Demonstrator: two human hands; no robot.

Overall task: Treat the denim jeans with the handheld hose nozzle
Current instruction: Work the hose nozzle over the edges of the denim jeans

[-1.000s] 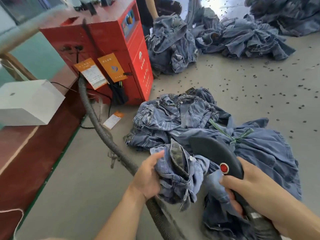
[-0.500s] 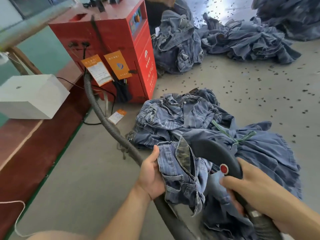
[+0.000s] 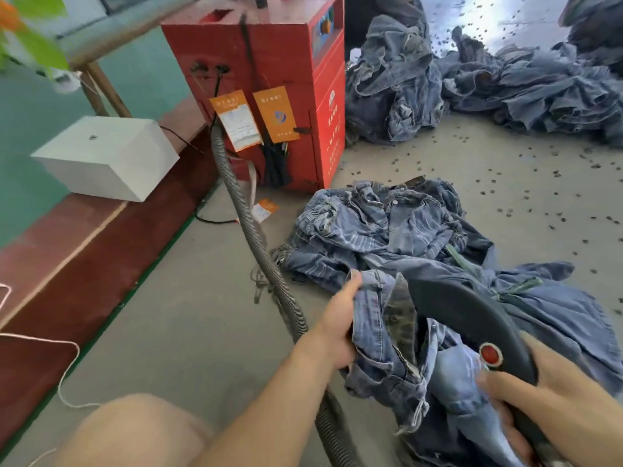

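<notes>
Gripping the jeans at five o'clock, the left hand has its fingers clamped on the waistband; the right hand wraps the nozzle. Bunched denim could slip, and the hose trailing toward eleven o'clock may snag.

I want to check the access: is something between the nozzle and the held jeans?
Nothing visible: the nozzle, in the right hand, reaches straight to the jeans gripped by the left hand.
</notes>
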